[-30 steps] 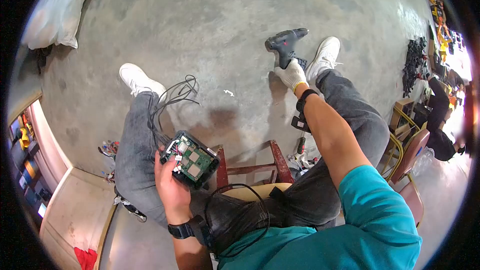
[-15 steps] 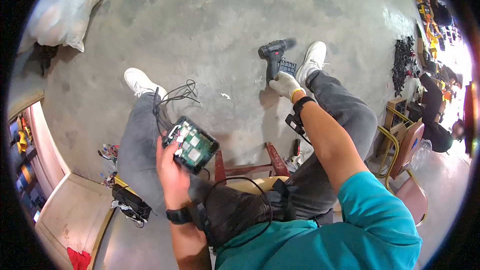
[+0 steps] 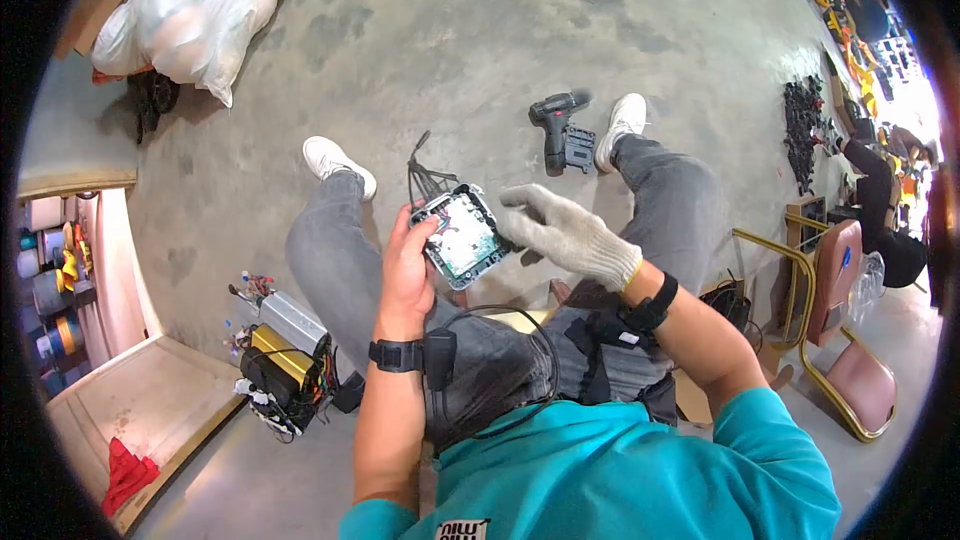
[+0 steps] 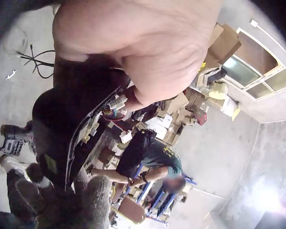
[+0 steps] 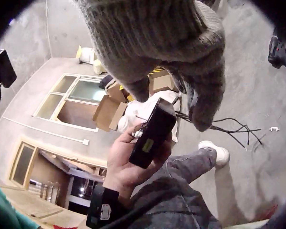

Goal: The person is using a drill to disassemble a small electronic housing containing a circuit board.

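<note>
My bare left hand point(image 3: 405, 275) grips a small black case point(image 5: 155, 131) by its side, thumb over the edge. Inside the case lies a green circuit board point(image 3: 465, 235), partly washed out by glare, with small wires and white connectors point(image 4: 117, 105) at one side. Dark cables point(image 3: 428, 178) trail from its far end. My right hand point(image 3: 572, 232), in a knitted glove, is beside the case's right edge, fingers loosely extended and holding nothing. On the floor ahead, near the right shoe, a black cordless drill point(image 3: 558, 128) lies on its side.
A silver and gold box with wires point(image 3: 285, 350) stands by my left leg. White sacks point(image 3: 195, 25) lie at the far left. Chairs point(image 3: 840, 280) stand at the right, and a small white piece point(image 5: 274, 129) lies on the floor. Another person point(image 4: 150, 164) is in the background.
The right hand has let go of the drill, now on the floor, and come back to the case. The left hand has raised the case toward the middle. The head view has shifted.
</note>
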A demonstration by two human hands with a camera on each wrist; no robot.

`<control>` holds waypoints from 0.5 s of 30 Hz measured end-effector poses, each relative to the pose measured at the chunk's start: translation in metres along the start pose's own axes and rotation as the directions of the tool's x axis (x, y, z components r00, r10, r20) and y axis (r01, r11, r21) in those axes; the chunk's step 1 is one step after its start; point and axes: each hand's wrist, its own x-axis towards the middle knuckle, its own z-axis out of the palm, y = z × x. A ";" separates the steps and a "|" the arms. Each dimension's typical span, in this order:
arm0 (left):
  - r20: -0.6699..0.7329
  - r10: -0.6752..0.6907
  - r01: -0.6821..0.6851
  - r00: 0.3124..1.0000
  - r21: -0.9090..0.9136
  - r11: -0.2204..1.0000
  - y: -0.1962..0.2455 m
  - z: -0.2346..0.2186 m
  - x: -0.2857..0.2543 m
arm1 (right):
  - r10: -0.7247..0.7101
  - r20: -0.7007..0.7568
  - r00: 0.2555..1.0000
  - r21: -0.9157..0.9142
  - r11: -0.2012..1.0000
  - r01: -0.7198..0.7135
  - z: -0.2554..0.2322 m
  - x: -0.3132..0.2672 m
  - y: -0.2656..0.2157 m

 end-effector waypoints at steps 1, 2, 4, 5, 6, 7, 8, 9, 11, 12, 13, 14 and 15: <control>0.050 -0.011 0.010 0.999 0.008 1.000 -0.004 0.003 -0.003 | -0.008 -0.007 1.000 0.004 1.000 0.008 0.002 -0.007 0.004; 0.069 -0.030 0.030 0.997 0.001 1.000 -0.007 0.006 -0.006 | -0.021 0.014 1.000 0.024 1.000 0.020 0.004 -0.012 0.010; 0.119 -0.059 0.057 0.991 0.017 0.998 -0.011 0.011 -0.010 | -0.003 0.069 0.998 0.124 0.992 -0.006 0.006 -0.025 0.005; 0.162 -0.087 0.083 0.983 0.026 0.996 -0.012 0.012 -0.011 | -0.010 0.065 0.998 0.131 0.991 0.001 0.005 -0.027 0.009; 0.196 -0.108 0.100 0.975 0.048 0.994 -0.009 0.015 -0.015 | -0.072 0.086 0.994 0.207 0.977 0.053 0.004 -0.028 0.013; 0.197 -0.108 0.099 0.974 0.057 0.994 -0.005 0.017 -0.017 | -0.134 0.103 0.986 0.281 0.954 0.100 0.004 -0.027 0.015; 0.196 -0.081 0.053 0.977 0.142 0.988 -0.004 0.019 -0.021 | -0.154 0.091 0.984 0.299 0.947 0.120 0.004 -0.028 0.017; 0.196 -0.055 0.010 0.979 0.225 0.974 -0.002 0.022 -0.025 | -0.155 0.090 0.984 0.306 0.944 0.121 0.003 -0.030 0.017; 0.191 -0.054 0.006 0.980 0.244 0.970 0.003 0.025 -0.029 | -0.192 0.091 0.977 0.262 0.951 0.162 -0.001 -0.029 0.015; 0.213 -0.022 -0.037 0.977 0.272 0.962 0.004 0.027 -0.030 | -0.182 0.088 0.979 0.351 0.926 0.140 0.000 -0.027 0.016; 0.234 0.010 -0.082 0.972 0.298 0.951 0.005 0.028 -0.032 | -0.185 0.093 0.978 0.355 0.924 0.141 0.000 -0.027 0.016; 0.239 0.017 -0.089 0.971 0.295 0.951 0.006 0.031 -0.035 | -0.168 0.084 0.982 0.352 0.927 0.129 -0.001 -0.026 0.014; 0.232 0.019 -0.090 0.972 0.299 0.950 0.008 0.032 -0.037 | -0.151 0.075 0.986 0.349 0.930 0.116 -0.003 -0.025 0.014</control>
